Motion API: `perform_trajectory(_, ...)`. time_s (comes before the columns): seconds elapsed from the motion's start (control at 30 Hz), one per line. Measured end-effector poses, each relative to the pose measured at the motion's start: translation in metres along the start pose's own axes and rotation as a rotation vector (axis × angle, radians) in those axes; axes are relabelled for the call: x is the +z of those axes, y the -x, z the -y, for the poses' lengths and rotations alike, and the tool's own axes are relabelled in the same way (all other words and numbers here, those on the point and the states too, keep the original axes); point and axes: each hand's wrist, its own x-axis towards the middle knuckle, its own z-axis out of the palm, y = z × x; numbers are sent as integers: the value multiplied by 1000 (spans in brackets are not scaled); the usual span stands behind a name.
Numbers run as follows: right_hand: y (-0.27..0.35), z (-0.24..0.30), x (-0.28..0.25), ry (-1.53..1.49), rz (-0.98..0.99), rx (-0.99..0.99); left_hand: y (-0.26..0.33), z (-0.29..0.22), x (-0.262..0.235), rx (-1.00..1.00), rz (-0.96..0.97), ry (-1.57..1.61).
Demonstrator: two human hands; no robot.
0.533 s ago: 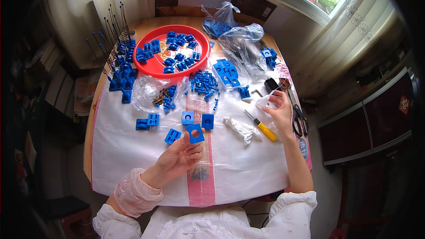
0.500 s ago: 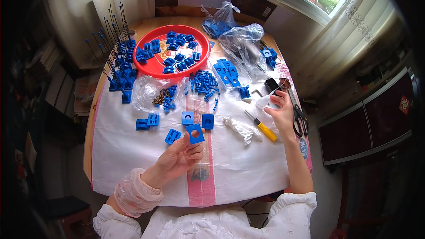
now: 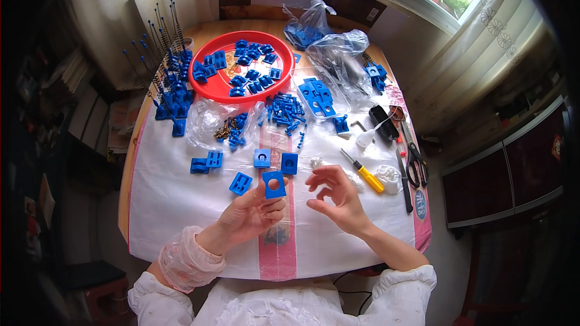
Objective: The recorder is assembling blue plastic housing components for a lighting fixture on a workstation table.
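Note:
A blue square plastic piece with a round hole (image 3: 281,192) is pinched in my left hand (image 3: 248,215), held up above the middle of the table. My right hand (image 3: 338,200) hovers to the right of it, fingers apart and curved, with nothing in them. Just beyond the held piece lie two more blue square pieces (image 3: 261,157), the right one (image 3: 289,163) partly behind it. Left of my left hand are a slotted blue piece (image 3: 241,183) and a pair of blue pieces (image 3: 206,162). Crumpled white tissue (image 3: 353,178) shows partly behind my right hand.
A red round tray (image 3: 199,89) of blue parts stands at the back. Small blue pins (image 3: 284,108) and a clear bag (image 3: 205,124) lie before it. On the right are a yellow screwdriver (image 3: 370,178), a white bottle (image 3: 365,139) and black scissors (image 3: 415,166). Spring-stemmed parts (image 3: 175,87) crowd the left edge.
My right hand has come left and nearer from beside the white bottle and now hovers by the held piece. My left hand still holds that piece. The whole view has shifted slightly.

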Motion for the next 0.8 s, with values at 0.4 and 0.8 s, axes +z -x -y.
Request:
perform_trajectory(0.4, -36, -1, 61, -599, 211, 87, 8, -5, -10, 34, 82, -16)
perform_trajectory(0.8, -44, 1, 74, -654, 116, 118, 9, -7, 3, 70, 45, -20)
